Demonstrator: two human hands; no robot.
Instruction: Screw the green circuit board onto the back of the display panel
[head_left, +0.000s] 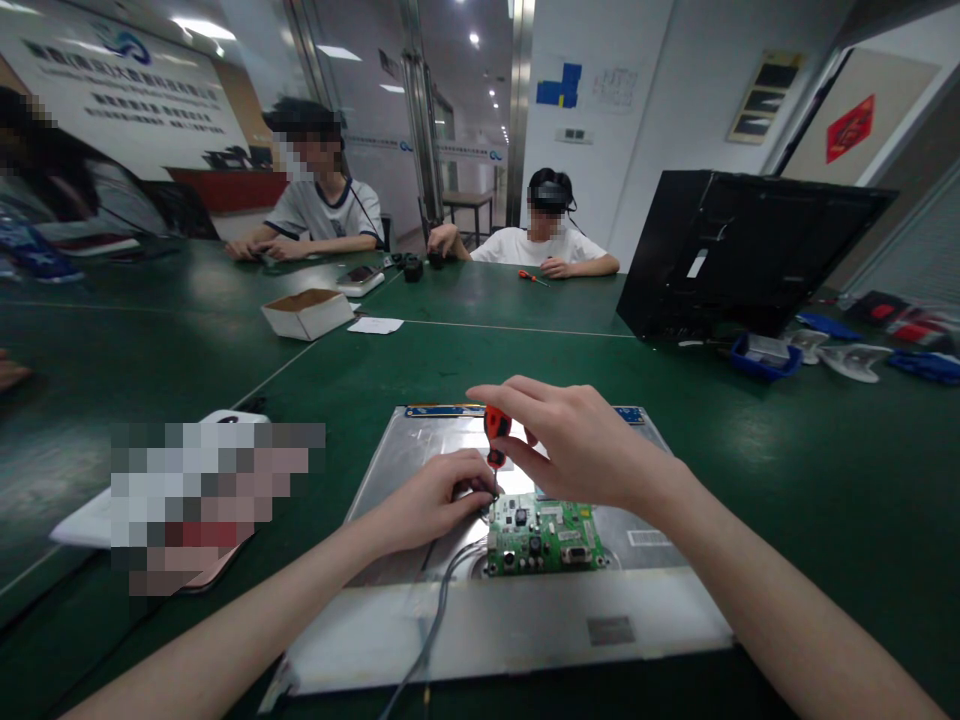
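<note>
My right hand (555, 435) is closed on a short red and black screwdriver (496, 425), held upright with its tip down at the upper left corner of a green circuit board (547, 535). Beside the tip, my left hand (457, 490) has its fingers pinched together near that corner; what they hold, if anything, is hidden. The board lies on a silver metal panel (510, 620) flat on the table. Grey cables (437, 610) run from the board's left side toward the panel's front edge.
A black monitor housing (720, 260) stands at the back right, near a blue tray (765, 358) with parts. An open white box (307, 315) is at the back left. Two people sit across the green table (465, 355); another is at far left.
</note>
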